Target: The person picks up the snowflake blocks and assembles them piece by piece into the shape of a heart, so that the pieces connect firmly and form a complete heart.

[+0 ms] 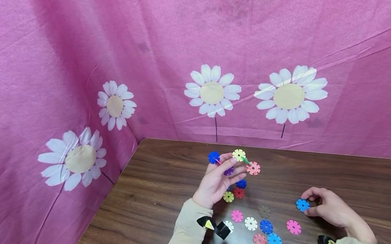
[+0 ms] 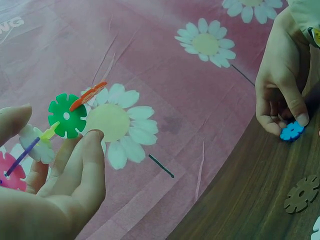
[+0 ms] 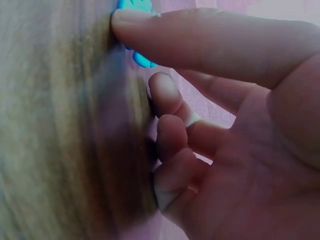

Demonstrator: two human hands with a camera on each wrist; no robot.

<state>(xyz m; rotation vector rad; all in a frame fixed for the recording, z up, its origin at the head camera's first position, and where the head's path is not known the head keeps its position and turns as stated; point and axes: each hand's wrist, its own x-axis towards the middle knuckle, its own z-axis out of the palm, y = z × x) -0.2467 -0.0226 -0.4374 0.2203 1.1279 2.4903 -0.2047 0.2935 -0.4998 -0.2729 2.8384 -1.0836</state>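
My left hand [image 1: 210, 184] is raised over the table and holds a chain of notched plastic discs linked by their slots. In the head view the chain shows a blue disc [image 1: 214, 157], a yellow disc [image 1: 239, 155] and a salmon disc [image 1: 253, 168]. A green disc [image 2: 60, 120] and an edge-on orange disc [image 2: 90, 95] stand out past the fingers in the left wrist view. Farther right, my right hand [image 1: 333, 210] pinches a light blue disc [image 1: 302, 205] between thumb and finger, low at the tabletop; the thumb covers part of this disc [image 3: 144, 60] in the right wrist view.
Several loose discs lie on the brown wooden table [image 1: 153, 196], among them a pink disc [image 1: 293, 227], a white disc [image 1: 251, 223] and a brown disc [image 1: 264, 212]. A pink cloth [image 1: 175, 37] with printed daisies hangs behind and at the left.
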